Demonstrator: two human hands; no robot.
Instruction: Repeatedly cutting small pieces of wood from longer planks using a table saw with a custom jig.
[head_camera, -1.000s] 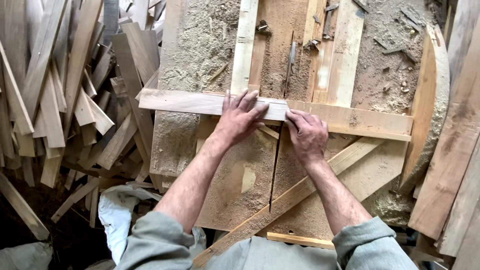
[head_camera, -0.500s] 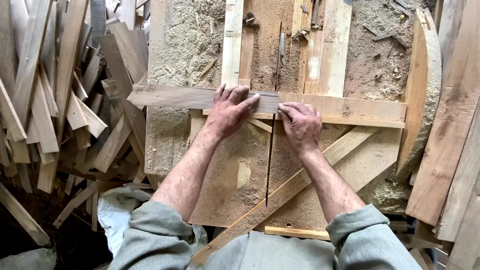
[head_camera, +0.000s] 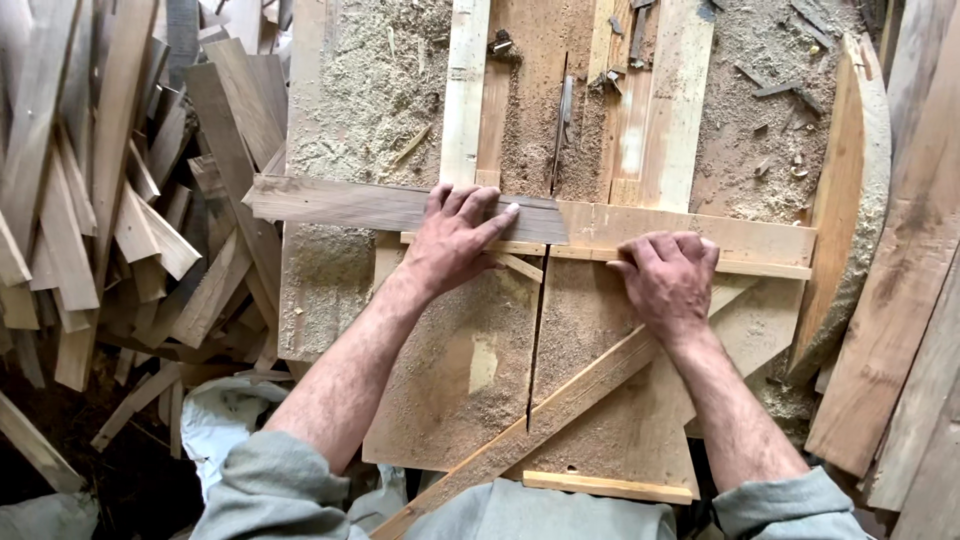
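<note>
A grey weathered plank (head_camera: 340, 203) lies crosswise on a wooden saw sled (head_camera: 590, 330), against the sled's pale fence rail (head_camera: 770, 243). My left hand (head_camera: 455, 238) presses flat on the plank's right end, its fingers spread and reaching to the angled cut end. My right hand (head_camera: 668, 280) rests further right with its fingers curled over the fence rail. A thin saw blade (head_camera: 565, 110) stands in the slot just beyond the plank's end. The dark slot (head_camera: 535, 340) runs down the sled between my hands.
Sawdust covers the table top (head_camera: 370, 90). A heap of cut wooden slats (head_camera: 110, 200) fills the left side. Long boards (head_camera: 900, 300) lean along the right. A diagonal brace (head_camera: 560, 410) crosses the sled near me. A white bag (head_camera: 215, 425) lies below left.
My right hand has slid to the right along the fence rail, away from the slot. My left hand stays on the plank's end.
</note>
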